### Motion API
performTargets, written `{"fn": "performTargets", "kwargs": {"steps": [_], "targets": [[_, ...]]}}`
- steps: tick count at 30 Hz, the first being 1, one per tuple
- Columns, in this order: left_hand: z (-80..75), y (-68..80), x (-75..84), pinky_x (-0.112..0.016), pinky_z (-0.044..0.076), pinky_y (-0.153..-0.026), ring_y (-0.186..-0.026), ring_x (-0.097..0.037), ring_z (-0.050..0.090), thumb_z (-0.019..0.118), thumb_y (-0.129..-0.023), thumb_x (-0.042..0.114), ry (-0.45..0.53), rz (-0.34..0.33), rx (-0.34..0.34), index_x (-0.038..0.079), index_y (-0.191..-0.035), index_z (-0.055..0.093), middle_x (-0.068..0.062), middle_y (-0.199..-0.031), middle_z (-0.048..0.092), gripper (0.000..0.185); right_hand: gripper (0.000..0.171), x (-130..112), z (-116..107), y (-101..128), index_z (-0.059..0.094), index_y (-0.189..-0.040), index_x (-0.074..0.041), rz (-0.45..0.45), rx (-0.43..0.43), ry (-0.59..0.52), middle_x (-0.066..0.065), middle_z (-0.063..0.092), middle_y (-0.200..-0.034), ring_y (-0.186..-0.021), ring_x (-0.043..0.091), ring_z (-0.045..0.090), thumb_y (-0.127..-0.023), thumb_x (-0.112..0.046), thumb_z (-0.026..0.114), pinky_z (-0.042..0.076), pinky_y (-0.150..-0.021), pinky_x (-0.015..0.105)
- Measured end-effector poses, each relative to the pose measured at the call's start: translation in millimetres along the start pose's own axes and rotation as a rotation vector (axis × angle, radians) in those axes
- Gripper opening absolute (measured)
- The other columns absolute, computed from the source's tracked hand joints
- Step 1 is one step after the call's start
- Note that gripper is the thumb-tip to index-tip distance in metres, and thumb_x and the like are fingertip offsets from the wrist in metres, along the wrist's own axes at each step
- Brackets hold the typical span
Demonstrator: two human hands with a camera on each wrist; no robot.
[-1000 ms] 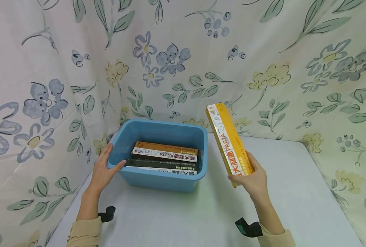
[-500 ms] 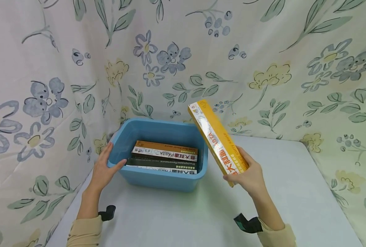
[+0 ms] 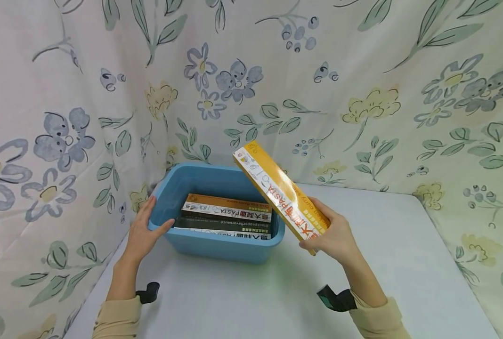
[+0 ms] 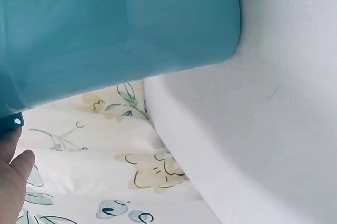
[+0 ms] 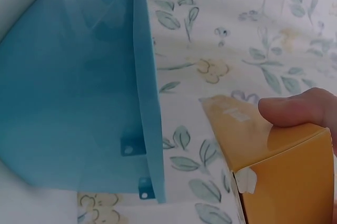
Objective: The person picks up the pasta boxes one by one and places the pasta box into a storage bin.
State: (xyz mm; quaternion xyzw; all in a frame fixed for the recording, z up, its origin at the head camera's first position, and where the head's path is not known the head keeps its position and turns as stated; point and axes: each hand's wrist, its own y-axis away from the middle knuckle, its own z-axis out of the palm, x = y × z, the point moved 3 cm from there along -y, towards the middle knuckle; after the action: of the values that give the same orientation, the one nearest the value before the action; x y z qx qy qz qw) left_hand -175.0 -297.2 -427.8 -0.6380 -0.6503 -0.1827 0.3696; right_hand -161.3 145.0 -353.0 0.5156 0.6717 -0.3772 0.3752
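A yellow pasta box (image 3: 283,193) with a white printed side is in my right hand (image 3: 334,235), which grips its lower right end. The box slants up to the left, its far end above the right part of a blue plastic bin (image 3: 222,254). In the right wrist view my thumb (image 5: 295,109) presses on the box's orange-yellow surface (image 5: 289,182), beside the bin's rim (image 5: 150,87). My left hand (image 3: 143,230) rests at the bin's left front corner, thumb and fingers spread along the rim. In the left wrist view its fingertips touch a small rim tab (image 4: 17,121).
Inside the bin lie an orange-brown pasta box (image 3: 230,202) and a dark green pasta box (image 3: 222,224), side by side. The bin stands on a white table (image 3: 383,249). A floral curtain (image 3: 319,94) hangs behind and along both sides.
My right hand has moved left with the yellow pasta box, which now leans further left and reaches over the bin. My left hand and the bin have stayed in place.
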Motion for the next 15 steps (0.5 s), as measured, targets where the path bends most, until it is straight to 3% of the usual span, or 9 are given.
{"fn": "performTargets", "kwargs": {"steps": [9,15], "targets": [[-2.7,2.2,4.3,-0.076,0.016,-0.103,-0.142,-0.050,0.014,0.068,-0.088,0.037,0.003,-0.022,-0.017,0.004,-0.155,0.021,-0.020,-0.160,0.015,0.088,0.099,-3.4,6.2,-11.3,0.042,-0.145,-0.001,-0.055,-0.057,0.053,0.019,0.052,-0.134,-0.100,0.030,0.048,-0.058,-0.001,0.087,0.053,-0.074,0.034],[-4.0,3.2,5.9,-0.075,0.016,-0.103,-0.143,-0.049,0.013,0.068,-0.088,0.037,-0.002,-0.037,-0.025,0.004,-0.155,0.020,-0.020,-0.160,0.014,0.088,0.096,-3.8,12.2,-22.4,0.045,-0.142,0.002,-0.110,-0.154,0.045,0.019,0.056,-0.130,-0.099,0.030,0.050,-0.056,-0.001,0.087,0.053,-0.073,0.035]]}}
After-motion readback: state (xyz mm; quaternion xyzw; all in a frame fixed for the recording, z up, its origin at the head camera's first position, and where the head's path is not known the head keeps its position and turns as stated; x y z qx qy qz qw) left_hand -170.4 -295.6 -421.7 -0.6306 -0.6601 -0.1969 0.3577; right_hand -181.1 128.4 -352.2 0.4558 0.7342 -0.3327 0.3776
